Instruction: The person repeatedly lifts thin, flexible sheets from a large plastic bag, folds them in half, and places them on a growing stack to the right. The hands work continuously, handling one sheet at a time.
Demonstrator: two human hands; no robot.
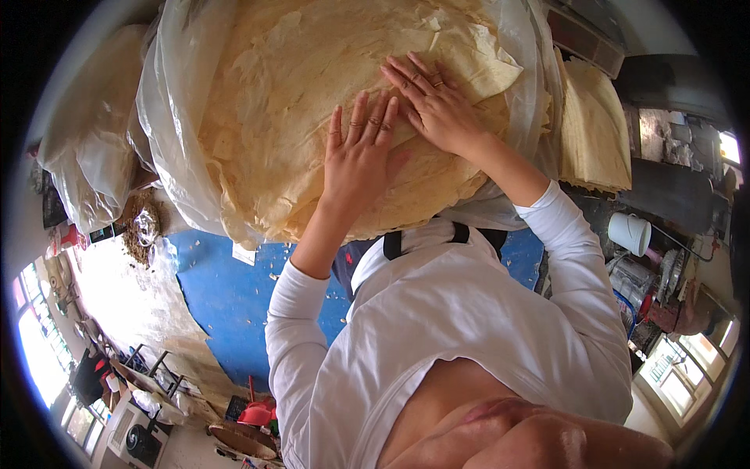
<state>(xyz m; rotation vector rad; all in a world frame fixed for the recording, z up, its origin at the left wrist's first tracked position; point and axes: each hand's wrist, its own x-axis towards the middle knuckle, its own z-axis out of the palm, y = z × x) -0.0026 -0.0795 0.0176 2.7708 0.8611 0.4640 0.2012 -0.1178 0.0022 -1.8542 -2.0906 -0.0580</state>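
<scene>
A broad stack of thin, pale yellow sheets, perhaps flatbread or bean curd skin, spreads before me. My left hand lies palm down over its near middle, fingers spread and holding nothing. To the right and slightly farther away, my right hand is also flat and empty, its fingertips by a lifted, creased sheet edge. A ring is on one right finger. Clear plastic sheeting wraps around the stack's left side, with more plastic along the right. Both palms are hidden.
Folded yellow sheets hang or stand at the right. Beyond them is a white bucket. A plastic-covered pile is at the left. Blue flooring with scattered crumbs lies below; a red dustpan and round basket are behind me.
</scene>
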